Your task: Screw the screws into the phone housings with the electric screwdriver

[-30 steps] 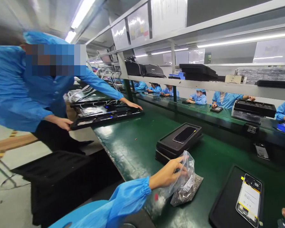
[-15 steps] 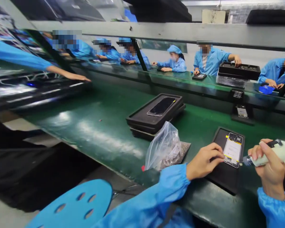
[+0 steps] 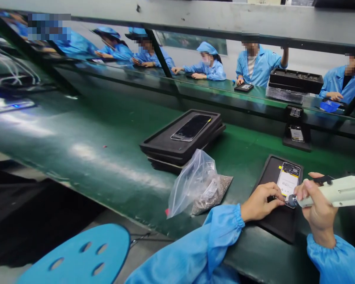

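My left hand (image 3: 262, 202) rests on a black tray (image 3: 276, 223), fingers pinched at the lower corner of an opened phone (image 3: 287, 182) lying in it. What the fingertips pinch is too small to make out. My right hand (image 3: 318, 209) is wrapped round a white electric screwdriver (image 3: 334, 192), its tip at the phone's lower edge, right by the left fingertips. A clear plastic bag of small screws (image 3: 202, 187) lies on the green belt (image 3: 106, 157) just left of my left arm.
A stack of black trays (image 3: 177, 148) with a dark phone (image 3: 191, 127) on top sits behind the bag. A small black stand with a phone (image 3: 296, 134) is at the belt's far side. Several people in blue coats work across the line. A blue stool (image 3: 77, 256) stands below left.
The view has swung from the left down to the tray. My left hand left the screw bag and came to the phone. My right hand brought the screwdriver tip to the phone.
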Demonstrator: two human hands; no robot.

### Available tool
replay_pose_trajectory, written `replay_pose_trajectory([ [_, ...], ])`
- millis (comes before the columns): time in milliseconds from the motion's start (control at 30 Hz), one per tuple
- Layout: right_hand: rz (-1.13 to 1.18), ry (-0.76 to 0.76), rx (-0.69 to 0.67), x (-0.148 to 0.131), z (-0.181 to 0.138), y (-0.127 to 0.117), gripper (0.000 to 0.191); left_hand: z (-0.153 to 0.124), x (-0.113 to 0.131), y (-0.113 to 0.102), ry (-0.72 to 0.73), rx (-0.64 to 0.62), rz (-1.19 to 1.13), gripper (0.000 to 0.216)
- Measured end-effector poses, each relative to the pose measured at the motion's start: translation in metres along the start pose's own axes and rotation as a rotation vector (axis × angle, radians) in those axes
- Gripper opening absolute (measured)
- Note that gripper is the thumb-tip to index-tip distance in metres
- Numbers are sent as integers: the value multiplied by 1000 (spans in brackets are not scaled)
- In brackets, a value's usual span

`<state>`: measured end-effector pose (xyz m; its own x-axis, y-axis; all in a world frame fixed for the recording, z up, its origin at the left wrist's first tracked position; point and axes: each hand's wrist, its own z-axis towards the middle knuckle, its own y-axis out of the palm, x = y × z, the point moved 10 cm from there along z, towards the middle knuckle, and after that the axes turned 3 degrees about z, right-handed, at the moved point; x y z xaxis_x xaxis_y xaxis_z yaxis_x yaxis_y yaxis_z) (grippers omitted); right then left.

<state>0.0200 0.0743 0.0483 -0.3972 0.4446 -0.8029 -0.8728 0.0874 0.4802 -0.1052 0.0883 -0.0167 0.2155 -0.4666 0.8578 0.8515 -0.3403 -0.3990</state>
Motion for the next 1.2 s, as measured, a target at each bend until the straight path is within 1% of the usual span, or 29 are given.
replay_pose_trajectory([
  [200,5,28,-5,7,-1,2,25,0,1,0,16,6,-9,5],
  [500,-31,11,22,5,-1,0,26,0,2,0,26,3,7,5],
  [700,-47,13,-4,7,-3,0,27,0,-1,1,4,1,25,7],
  [867,-91,23,-34,12,-6,1,25,1,2,1,41,-2,16,6],
  [1000,-119,38,-33,14,-7,0,26,1,4,1,58,-6,-4,6],
  [1200,-105,40,-64,14,-7,4,26,1,7,1,73,-16,-75,8],
])
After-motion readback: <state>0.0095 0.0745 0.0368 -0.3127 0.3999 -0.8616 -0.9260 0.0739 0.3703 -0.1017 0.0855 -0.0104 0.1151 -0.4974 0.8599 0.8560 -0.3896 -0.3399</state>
